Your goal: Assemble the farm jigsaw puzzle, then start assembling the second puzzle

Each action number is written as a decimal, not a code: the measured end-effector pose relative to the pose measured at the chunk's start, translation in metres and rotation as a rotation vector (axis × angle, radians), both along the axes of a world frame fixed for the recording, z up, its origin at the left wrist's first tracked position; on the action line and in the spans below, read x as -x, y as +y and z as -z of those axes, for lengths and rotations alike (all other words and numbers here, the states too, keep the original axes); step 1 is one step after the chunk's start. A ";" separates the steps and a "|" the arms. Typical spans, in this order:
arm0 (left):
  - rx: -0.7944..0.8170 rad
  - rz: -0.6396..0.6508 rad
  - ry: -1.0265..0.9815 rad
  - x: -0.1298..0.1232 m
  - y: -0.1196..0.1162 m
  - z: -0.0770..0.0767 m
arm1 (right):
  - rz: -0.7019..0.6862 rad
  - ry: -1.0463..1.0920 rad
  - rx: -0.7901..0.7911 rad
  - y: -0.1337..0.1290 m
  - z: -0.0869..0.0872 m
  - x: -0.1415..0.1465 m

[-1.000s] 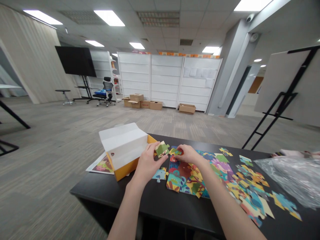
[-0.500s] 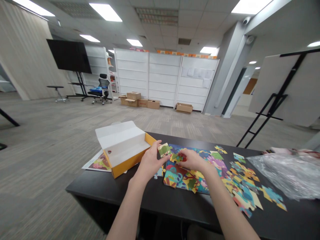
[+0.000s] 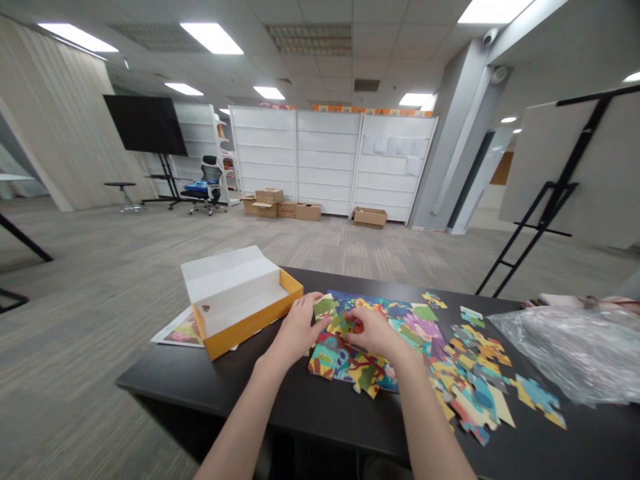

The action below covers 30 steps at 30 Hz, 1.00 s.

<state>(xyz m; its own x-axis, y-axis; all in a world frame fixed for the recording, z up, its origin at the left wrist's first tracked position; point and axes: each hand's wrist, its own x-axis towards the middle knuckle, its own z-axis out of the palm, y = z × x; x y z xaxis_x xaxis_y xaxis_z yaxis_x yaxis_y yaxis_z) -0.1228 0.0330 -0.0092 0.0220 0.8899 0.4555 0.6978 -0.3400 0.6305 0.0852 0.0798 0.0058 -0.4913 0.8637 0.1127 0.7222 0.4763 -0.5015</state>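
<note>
My left hand (image 3: 296, 328) is at the upper left corner of a colourful jigsaw puzzle (image 3: 327, 357), its thumb and fingers around a green and cream puzzle piece (image 3: 325, 307). Close beside it, my right hand (image 3: 378, 332) pinches a yellow-green puzzle piece (image 3: 341, 325) over the left part of the picture; its fingers hide some of that piece. Loose puzzle pieces (image 3: 475, 390) lie in a heap to the right of the joined part. A single piece (image 3: 434, 300) sits at the far edge of the puzzle.
Left of the hands stands an open yellow box (image 3: 260, 327) with a white inside, over a printed sheet (image 3: 175, 330). Crumpled clear plastic (image 3: 575, 353) covers the right end of the black table (image 3: 225, 380). A board stand (image 3: 545, 213) is beyond the table on the right.
My right hand has come slightly lower and closer to my left hand, with the yellow-green piece now down against the puzzle. The green piece by my left hand lies closer to the puzzle. The view has shifted slightly.
</note>
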 end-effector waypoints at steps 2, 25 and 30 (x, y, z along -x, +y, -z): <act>-0.015 0.012 0.007 -0.005 0.007 0.000 | -0.005 -0.002 0.000 0.001 0.002 -0.001; 0.103 0.134 0.237 -0.003 0.100 0.027 | 0.513 0.326 -0.243 -0.030 -0.049 -0.098; 0.115 0.127 0.253 -0.004 0.106 0.028 | 0.487 0.286 -0.228 -0.034 -0.043 -0.105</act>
<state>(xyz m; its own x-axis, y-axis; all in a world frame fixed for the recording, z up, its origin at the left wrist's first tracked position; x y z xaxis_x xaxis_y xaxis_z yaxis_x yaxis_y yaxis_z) -0.1184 0.1389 -0.0376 0.2363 0.9182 0.3179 0.7940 -0.3710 0.4816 0.1907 0.0457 0.0490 0.0315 0.9202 0.3903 0.7356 0.2431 -0.6324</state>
